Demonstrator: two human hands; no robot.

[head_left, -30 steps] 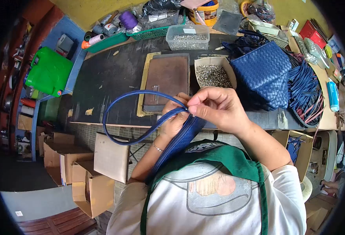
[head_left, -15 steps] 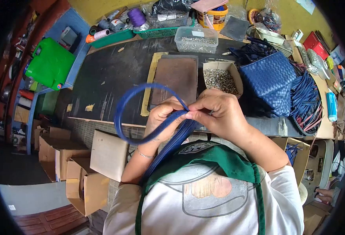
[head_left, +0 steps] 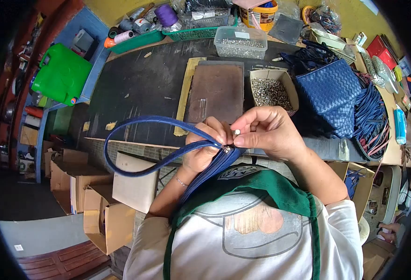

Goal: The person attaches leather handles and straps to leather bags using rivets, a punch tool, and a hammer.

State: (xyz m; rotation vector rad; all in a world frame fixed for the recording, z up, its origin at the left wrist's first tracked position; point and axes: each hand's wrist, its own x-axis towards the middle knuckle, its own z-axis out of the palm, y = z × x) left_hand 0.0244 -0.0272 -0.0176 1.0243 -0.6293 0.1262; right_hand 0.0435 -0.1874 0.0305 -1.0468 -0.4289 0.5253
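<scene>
My left hand [head_left: 203,151] is closed around a narrow blue strap [head_left: 142,122], which stands out to the left in a big loop. Where the loop's ends meet, a small metal piece [head_left: 227,150] shows at my left fingertips. More blue straps [head_left: 204,173] hang in a bundle below this hand, down toward the apron. My right hand [head_left: 273,134] pinches a tiny round metal stud [head_left: 236,132] between thumb and forefinger, just above that joint. Behind my hands lies a worn brown board [head_left: 217,86], and a small cardboard box [head_left: 294,96] of metal studs stands beside it.
A dark blue woven bag [head_left: 329,91] and a heap of blue straps [head_left: 369,114] lie on the right of the black table [head_left: 135,84]. A clear tub [head_left: 240,50] of metal bits and green baskets [head_left: 140,43] line the back. Cardboard boxes [head_left: 86,184] stand on the floor at left.
My right hand has drawn slightly away from the strap, and the metal stud now shows in its fingertips. The strap loop has swung left and widened.
</scene>
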